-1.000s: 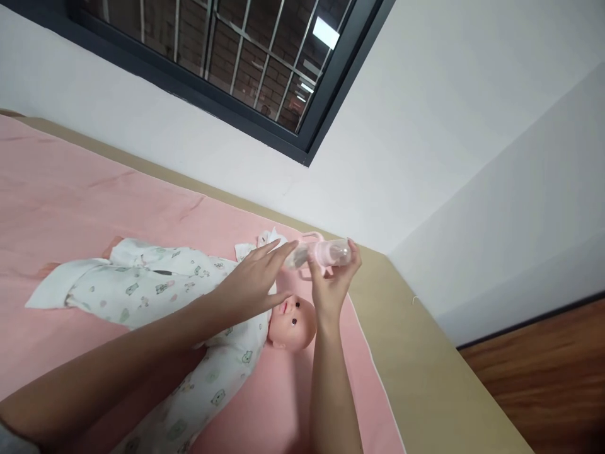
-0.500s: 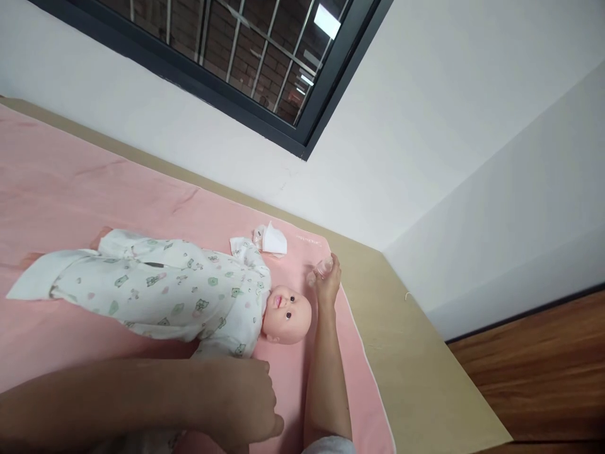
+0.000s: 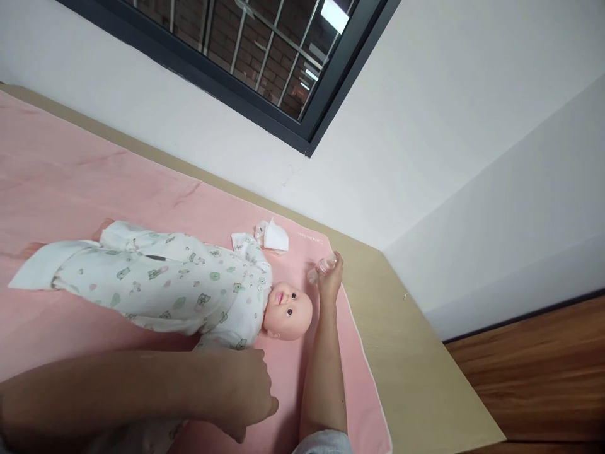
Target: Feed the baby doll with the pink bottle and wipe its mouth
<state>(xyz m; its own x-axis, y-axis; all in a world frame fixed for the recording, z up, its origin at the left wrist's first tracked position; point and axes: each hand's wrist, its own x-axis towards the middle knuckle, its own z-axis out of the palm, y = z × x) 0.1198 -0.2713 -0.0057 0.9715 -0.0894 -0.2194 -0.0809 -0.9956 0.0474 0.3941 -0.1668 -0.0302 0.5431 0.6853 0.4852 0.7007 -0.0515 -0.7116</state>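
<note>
A baby doll (image 3: 179, 277) in white pyjamas with a green and pink animal print lies on its back on a pink mat (image 3: 75, 148). Its bald head (image 3: 290, 312) points right. Beyond the head, my right hand (image 3: 332, 280) grips a small clear bottle (image 3: 325, 265), tilted with its narrower end toward the left. My left hand (image 3: 243, 391) reaches across the front, below the doll's shoulder. Its fingers are curled under, so what they hold, if anything, is hidden. Some printed cloth (image 3: 158, 435) shows beneath my left forearm.
Near the doll's far sleeve lie a white folded piece (image 3: 276, 236) and a crumpled clear item (image 3: 260, 231). The wooden table top (image 3: 401, 353) extends past the mat to its right edge. A white wall and a dark-framed window (image 3: 309, 135) stand behind.
The view has shifted slightly. My left hand has moved a little up and left. My right hand still holds the bottle at the same spot, and the doll lies as before.
</note>
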